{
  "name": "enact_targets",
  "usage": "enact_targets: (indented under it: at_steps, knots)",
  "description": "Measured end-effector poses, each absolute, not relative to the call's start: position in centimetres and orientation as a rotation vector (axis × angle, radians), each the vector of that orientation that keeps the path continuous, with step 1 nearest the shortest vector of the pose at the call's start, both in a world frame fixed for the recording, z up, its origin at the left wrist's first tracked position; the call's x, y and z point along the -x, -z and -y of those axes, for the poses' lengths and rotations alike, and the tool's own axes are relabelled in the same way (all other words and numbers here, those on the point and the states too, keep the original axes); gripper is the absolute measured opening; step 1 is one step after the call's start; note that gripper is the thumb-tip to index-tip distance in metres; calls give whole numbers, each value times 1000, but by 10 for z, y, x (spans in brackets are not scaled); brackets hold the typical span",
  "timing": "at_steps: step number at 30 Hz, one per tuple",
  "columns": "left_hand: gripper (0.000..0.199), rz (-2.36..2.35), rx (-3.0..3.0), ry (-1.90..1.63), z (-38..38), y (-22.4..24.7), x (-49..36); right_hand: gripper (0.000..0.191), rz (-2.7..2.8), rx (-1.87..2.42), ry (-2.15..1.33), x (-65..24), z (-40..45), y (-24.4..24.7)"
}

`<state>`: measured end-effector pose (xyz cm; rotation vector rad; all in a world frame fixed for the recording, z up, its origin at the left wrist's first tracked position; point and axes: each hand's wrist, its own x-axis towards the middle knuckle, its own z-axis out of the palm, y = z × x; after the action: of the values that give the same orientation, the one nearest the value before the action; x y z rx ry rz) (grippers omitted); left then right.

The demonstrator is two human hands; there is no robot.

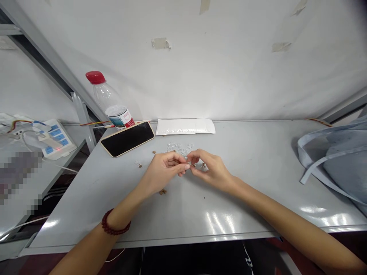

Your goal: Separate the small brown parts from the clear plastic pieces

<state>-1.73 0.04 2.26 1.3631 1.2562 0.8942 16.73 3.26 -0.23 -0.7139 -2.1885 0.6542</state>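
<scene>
My left hand (163, 172) and my right hand (209, 170) meet above the middle of a grey metal table (183, 217). Their fingertips pinch a tiny item (189, 165), too small to identify. Just behind them lies a cluster of small clear plastic pieces (177, 147), partly hidden by my fingers. Small brown bits are scattered nearby, one (163, 191) below my left hand and another (204, 166) beside my right fingers. A lone clear piece with a brown tip (138, 164) lies left of my left hand.
A black phone (127, 138) in a beige case and a white padded envelope (185, 126) lie at the table's back edge. Behind them stands a red-capped plastic bottle (110, 101). A pale blue cloth bag (335, 160) sits at right; a white keypad device (59, 137) and wires lie at left.
</scene>
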Motion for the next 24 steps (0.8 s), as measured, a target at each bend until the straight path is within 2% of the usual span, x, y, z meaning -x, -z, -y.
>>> enact_targets:
  at_steps: [9, 16, 24]
  knots:
    - [17, -1319, -1353, -946, 5, -17, 7, 16, 2235, 563, -229, -162, -28, 12]
    - [12, -1369, -1457, -992, 7, -16, 4, 21, 2295, 565, -137, -162, -24, 8]
    - [28, -1403, -1476, -908, 4, -10, 3, 23, 2272, 582, -144, -162, -22, 9]
